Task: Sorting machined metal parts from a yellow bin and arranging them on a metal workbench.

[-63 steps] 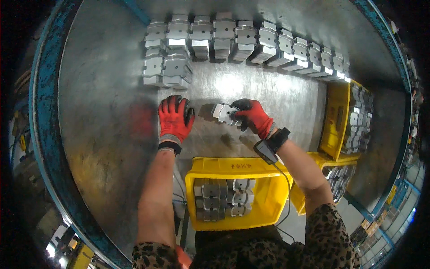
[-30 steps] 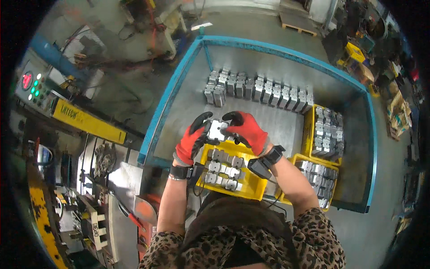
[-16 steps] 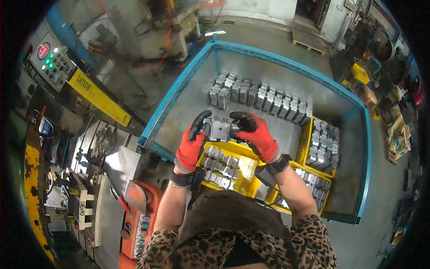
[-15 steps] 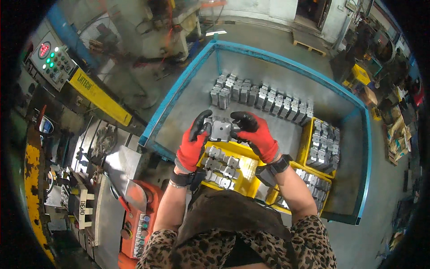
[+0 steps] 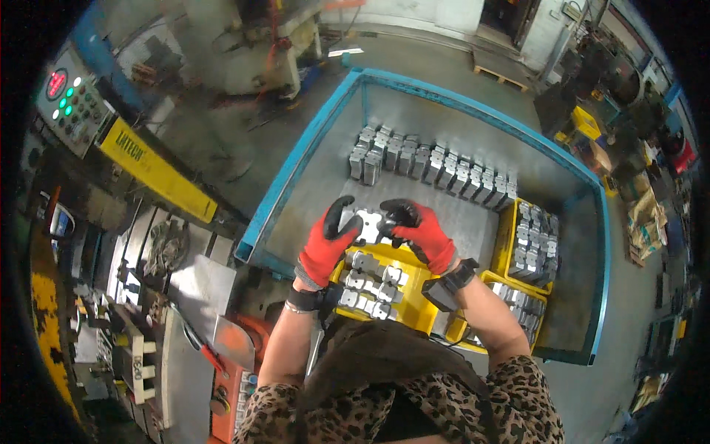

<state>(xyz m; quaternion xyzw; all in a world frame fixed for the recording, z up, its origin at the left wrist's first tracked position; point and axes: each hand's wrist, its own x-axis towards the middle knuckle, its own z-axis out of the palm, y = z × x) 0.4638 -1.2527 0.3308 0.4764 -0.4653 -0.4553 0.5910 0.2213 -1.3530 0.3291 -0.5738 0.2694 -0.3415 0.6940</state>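
Both my hands wear red gloves with black fingers, above the near part of a blue-framed metal bin. Between them is a small silver metal plate [image 5: 369, 226] with a notched outline. My right hand [image 5: 423, 231] pinches its right edge. My left hand [image 5: 330, 240] has its thumb against the left edge, with the index finger raised; its other fingers are partly hidden. Just below lies a yellow crate [image 5: 416, 290] with short stacks of similar metal plates [image 5: 370, 285] on its left side.
The blue-framed bin [image 5: 473, 103] holds a row of stacked metal plates [image 5: 433, 166] at its far side. Two more yellow crates filled with plates, one a far crate [image 5: 505, 240], stand right. At left are a control panel [image 5: 70, 103], a yellow beam [image 5: 155, 163] and an orange button box [image 5: 235, 385].
The plate has turned between my hands and now appears as a flatter, brighter, notched face. My left thumb has moved inward across its left edge. The view has shifted slightly.
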